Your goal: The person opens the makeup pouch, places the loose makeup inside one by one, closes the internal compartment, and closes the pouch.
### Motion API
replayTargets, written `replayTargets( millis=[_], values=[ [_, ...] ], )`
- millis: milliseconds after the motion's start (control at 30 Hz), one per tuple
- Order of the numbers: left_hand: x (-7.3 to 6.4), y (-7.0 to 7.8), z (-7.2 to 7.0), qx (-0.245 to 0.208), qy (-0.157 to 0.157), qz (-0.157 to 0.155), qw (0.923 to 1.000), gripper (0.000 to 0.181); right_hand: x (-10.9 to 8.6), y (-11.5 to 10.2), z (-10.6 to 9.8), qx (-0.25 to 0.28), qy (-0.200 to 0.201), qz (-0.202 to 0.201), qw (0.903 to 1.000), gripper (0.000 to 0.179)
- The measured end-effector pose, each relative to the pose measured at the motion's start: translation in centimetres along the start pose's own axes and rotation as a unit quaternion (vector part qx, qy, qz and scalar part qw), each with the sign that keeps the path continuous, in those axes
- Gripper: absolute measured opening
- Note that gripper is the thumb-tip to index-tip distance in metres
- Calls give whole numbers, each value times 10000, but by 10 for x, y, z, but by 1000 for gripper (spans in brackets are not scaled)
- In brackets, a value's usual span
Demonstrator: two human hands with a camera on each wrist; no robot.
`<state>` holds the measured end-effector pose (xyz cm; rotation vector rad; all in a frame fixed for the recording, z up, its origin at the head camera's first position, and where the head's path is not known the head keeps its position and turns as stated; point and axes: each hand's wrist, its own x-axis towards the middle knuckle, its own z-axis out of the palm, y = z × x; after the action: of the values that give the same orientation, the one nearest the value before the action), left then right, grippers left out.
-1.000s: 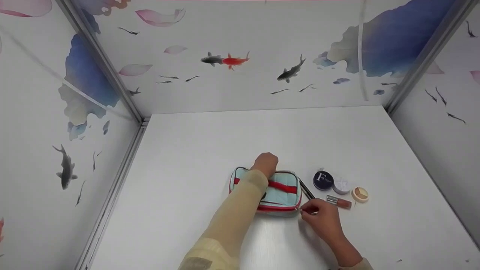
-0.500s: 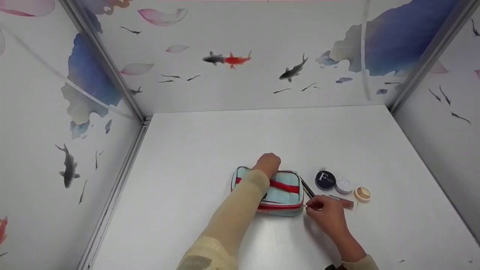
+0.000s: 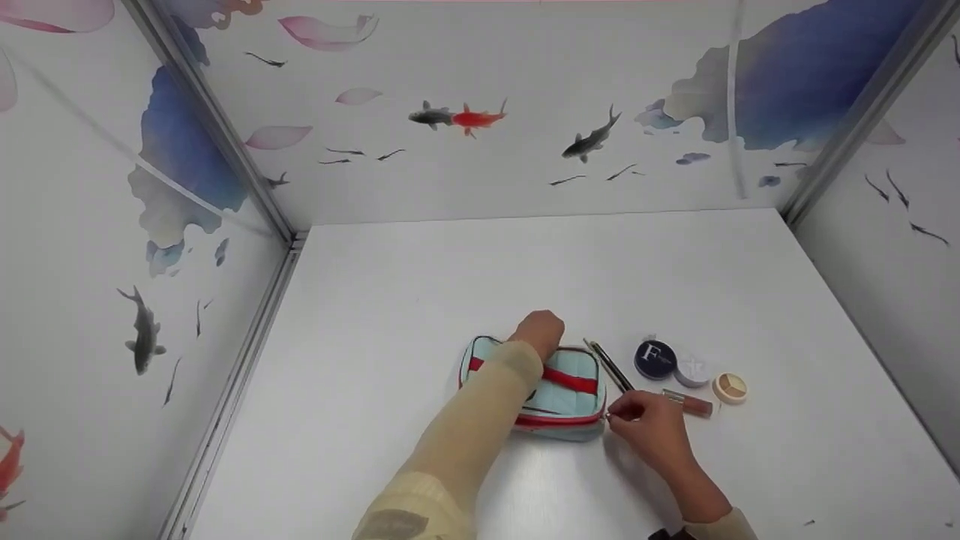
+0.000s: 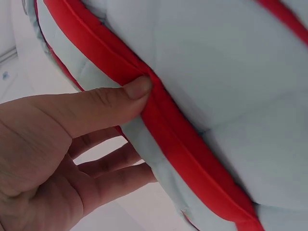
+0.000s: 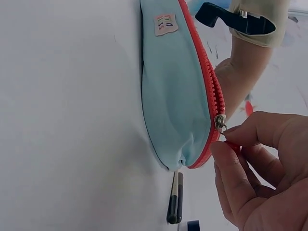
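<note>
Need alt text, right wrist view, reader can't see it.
Right hand pinching the metal zipper pull near one end of a light-blue pouch with a red zipper. The left arm shows behind the pouch; two slim dark-ended sticks lie just past that end.

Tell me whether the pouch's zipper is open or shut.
At least partly open: the right wrist view shows the red zipper teeth parted beside the slider. The rest I cannot tell.

Wide room is offered by the worktop [image 3: 360,337] left of the pouch [image 3: 574,405] and beyond it! On the right, passage is hampered by slim sticks [image 3: 613,367], a tube [image 3: 694,406] and round containers [image 3: 655,360]; the near side is crossed by the left sleeve [image 3: 465,435].
</note>
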<state>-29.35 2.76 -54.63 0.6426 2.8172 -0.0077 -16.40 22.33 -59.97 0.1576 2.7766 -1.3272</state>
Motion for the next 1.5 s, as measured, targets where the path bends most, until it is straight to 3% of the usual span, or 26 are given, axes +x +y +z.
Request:
replayTargets(
  millis=[200, 467, 667, 900, 1500],
  values=[
    [-3, -3, 3, -204, 32, -12, 9998, 22, 1, -2, -2, -75, -66, 29, 9999, 12],
    [-4, -9, 8, -61, 203, 132, 9997, 22, 9, 0, -6, -147, -188, 143, 9996, 12],
    [0, -11, 10, -71, 114, 64, 9999, 22, 13, 0, -7, -196, -299, 215, 9991, 11],
    [5, -12, 12, 74, 104, 156, 9998, 23, 16, 2, -9, -410, -240, -24, 9989, 10],
    [8, -14, 15, -347, -34, 12, 9994, 21, 33, 0, -12, -597, -486, 136, 9969, 10]
  ],
)
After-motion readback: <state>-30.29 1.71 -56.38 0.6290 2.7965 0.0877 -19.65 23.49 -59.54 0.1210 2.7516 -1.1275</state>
